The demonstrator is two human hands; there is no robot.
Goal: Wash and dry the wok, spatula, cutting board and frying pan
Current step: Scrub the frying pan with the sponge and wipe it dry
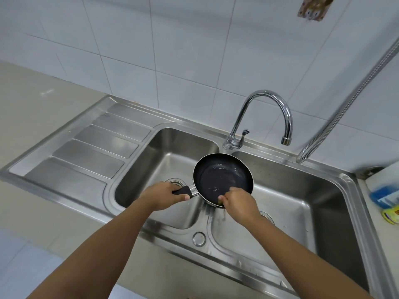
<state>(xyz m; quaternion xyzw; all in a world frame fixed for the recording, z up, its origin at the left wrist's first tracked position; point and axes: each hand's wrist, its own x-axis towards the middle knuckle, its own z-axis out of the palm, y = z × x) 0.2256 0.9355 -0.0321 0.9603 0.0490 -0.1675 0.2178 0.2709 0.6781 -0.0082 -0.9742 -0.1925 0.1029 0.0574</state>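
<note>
- Centrally, a black frying pan (222, 176) is held tilted over the divider between the two bowls of the steel sink (168, 143); white suds are seen inside it.
- Its black handle (183, 192), at the pan's 8 o'clock, is gripped by the left hand (164, 196), fingers wrapped round.
- A yellowish sponge (220, 200), mostly hidden, is pinched by the curled right hand (237, 202) against the pan's rim at 5 o'clock.
- A chrome faucet (265, 113) is seen at the pan's 1 o'clock.

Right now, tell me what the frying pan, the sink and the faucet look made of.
The frying pan is dark and matte inside, so probably non-stick coated metal. The sink looks like brushed stainless steel, judging by its dull grey sheen. The faucet appears to be chromed metal: mirror-bright, with sharp reflections.
</note>
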